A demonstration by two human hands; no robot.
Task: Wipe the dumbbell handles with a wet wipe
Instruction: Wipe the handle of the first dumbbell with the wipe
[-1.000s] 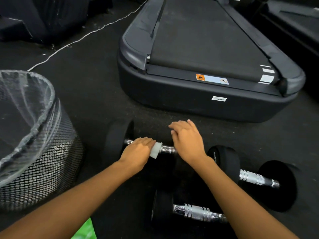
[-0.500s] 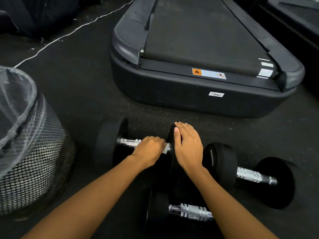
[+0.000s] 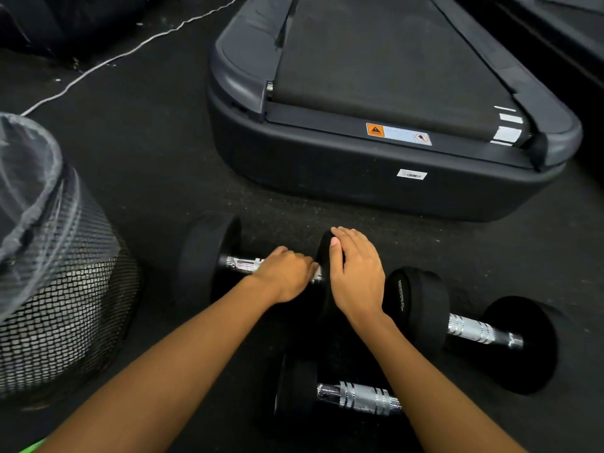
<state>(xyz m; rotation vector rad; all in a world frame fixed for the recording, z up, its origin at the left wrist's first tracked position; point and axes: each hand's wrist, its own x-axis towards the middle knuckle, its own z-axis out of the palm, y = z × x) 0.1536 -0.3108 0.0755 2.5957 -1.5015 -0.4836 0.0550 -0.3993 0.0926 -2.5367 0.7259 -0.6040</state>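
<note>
Gripping the wet wipe (image 3: 316, 272) round the handle (image 3: 243, 264) of the dumbbell (image 3: 209, 256) on the floor (image 3: 157, 191), the left hand (image 3: 287, 277) sits at nine o'clock of the right hand (image 3: 356, 276), laid flat on its head (image 3: 324, 251).

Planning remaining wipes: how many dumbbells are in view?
3. Far dumbbell: under both hands, left hand on its handle, right hand on its head. Right dumbbell: beside the right forearm. Near dumbbell: partly hidden behind that forearm. Others may be offscreen.
</note>
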